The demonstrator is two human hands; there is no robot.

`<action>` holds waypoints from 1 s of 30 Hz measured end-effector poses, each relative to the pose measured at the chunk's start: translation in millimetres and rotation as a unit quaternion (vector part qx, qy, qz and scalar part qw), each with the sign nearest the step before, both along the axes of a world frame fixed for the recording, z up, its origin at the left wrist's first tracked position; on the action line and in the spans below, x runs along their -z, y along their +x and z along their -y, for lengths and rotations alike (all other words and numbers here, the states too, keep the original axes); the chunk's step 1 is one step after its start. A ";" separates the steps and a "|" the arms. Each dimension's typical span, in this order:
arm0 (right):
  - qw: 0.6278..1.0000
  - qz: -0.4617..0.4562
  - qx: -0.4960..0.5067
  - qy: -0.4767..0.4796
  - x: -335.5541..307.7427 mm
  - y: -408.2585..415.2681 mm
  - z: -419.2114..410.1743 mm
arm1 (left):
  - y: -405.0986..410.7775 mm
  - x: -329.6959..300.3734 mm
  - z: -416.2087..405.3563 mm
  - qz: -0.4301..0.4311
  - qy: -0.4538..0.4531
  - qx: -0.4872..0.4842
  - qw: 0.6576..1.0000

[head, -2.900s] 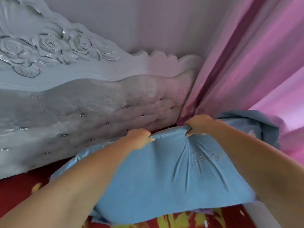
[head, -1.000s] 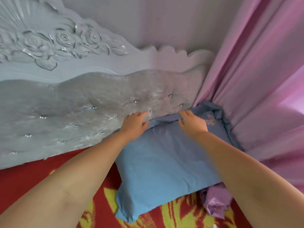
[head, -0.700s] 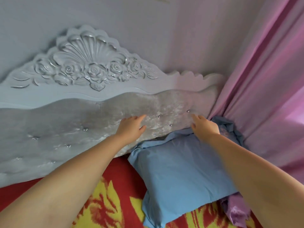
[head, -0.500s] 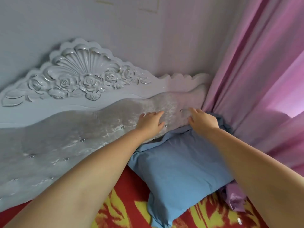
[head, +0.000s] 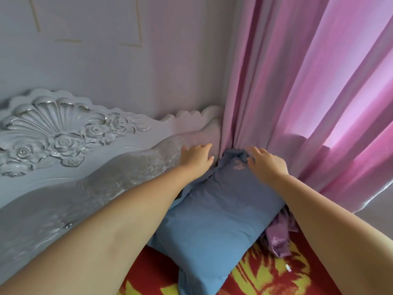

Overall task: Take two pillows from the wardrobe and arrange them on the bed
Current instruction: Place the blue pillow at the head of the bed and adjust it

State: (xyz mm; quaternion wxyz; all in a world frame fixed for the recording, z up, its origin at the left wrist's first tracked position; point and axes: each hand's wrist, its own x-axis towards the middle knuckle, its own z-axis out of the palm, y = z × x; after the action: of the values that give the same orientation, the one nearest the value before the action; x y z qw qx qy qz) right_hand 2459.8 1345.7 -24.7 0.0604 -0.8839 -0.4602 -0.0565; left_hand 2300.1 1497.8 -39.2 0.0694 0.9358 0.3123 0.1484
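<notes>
A blue pillow (head: 214, 218) lies on the bed in the corner, its far end propped against the grey headboard (head: 89, 167) and the pink curtain (head: 297, 103). My left hand (head: 196, 159) rests with fingers spread at the pillow's top left edge, against the headboard. My right hand (head: 265, 162) lies flat and open on the pillow's top right corner, fingertips on the crumpled cloth there. Neither hand grips the pillow. Only one pillow is in view; the wardrobe is out of sight.
The bed cover (head: 265, 279) is red with yellow patterns. A crumpled purple cloth (head: 280, 235) sticks out from under the pillow's right side. The carved headboard and the wall (head: 127, 71) close the far side; the curtain hangs along the right.
The pillow was lowered from my grip onto the bed against the headboard. Both hands let go and now press open on its top end; the view has tilted up.
</notes>
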 end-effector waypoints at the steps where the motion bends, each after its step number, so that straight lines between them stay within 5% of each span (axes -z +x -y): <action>1: 1.000 0.001 -0.001 0.005 -1.6 2.6 4.9 | 5.8 -0.3 3.3 -0.001 0.000 -0.007 1.000; 18: 0.999 -0.015 -0.044 0.000 29.1 94.0 201.2 | 110.5 26.2 221.5 -0.008 -0.052 -0.052 0.997; 24: 0.991 -0.018 -0.131 -0.032 29.1 65.2 173.8 | 41.4 24.4 214.9 0.014 -0.044 -0.149 0.988; 30: 0.960 -0.034 -0.265 -0.085 75.1 -68.5 122.2 | -123.1 72.5 196.6 -0.024 -0.059 -0.276 0.959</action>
State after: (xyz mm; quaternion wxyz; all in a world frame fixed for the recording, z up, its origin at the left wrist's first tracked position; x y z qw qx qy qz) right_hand 2391.3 1223.5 -99.8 0.0135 -0.7337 -0.6787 0.0308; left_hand 2177.0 1301.2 -111.7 0.0733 0.8104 0.5686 0.1202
